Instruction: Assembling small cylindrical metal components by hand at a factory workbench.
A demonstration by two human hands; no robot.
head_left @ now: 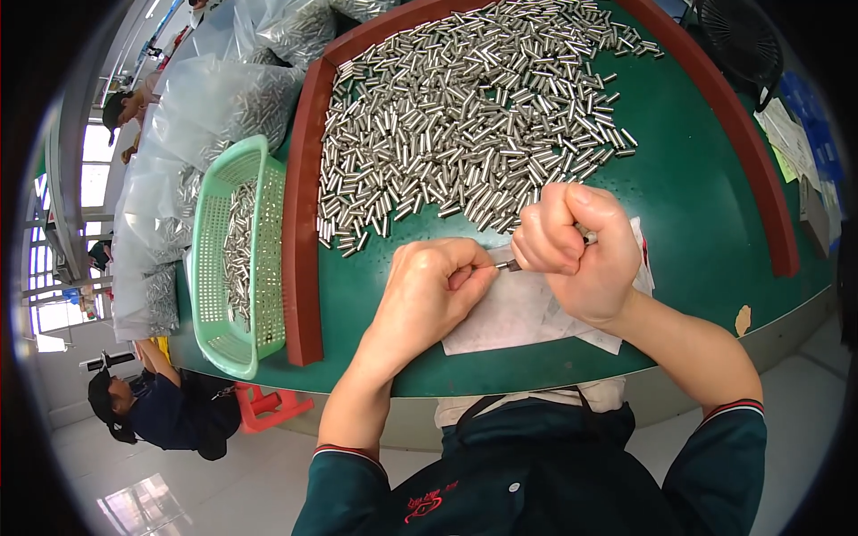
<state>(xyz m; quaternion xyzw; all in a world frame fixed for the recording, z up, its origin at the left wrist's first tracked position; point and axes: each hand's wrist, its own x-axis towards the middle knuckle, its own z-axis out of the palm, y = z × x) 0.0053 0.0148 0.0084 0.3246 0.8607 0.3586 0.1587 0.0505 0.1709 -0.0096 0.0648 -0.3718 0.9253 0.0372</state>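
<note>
Close to the table's near edge, my left hand (429, 290) pinches a small metal pin (500, 267) between thumb and forefinger. Closed in a fist, my right hand (585, 250) grips a slim dark-shafted tool (512, 264); its handle is mostly hidden by the fingers. The tool's tip meets the pin, or nearly so; I cannot tell which. Beneath both hands lies a smudged white sheet (500, 317). Just beyond them spreads a large heap of short, shiny metal pins (483, 116) on the green tabletop (688, 179).
Dark red wooden rails (307, 223) border the heap. Left of them stands a light green plastic basket (259, 344) holding more pins. Clear bags (259, 98) of metal parts line the left side. A black fan (737, 40) is at far right. Another person (170, 406) is at lower left.
</note>
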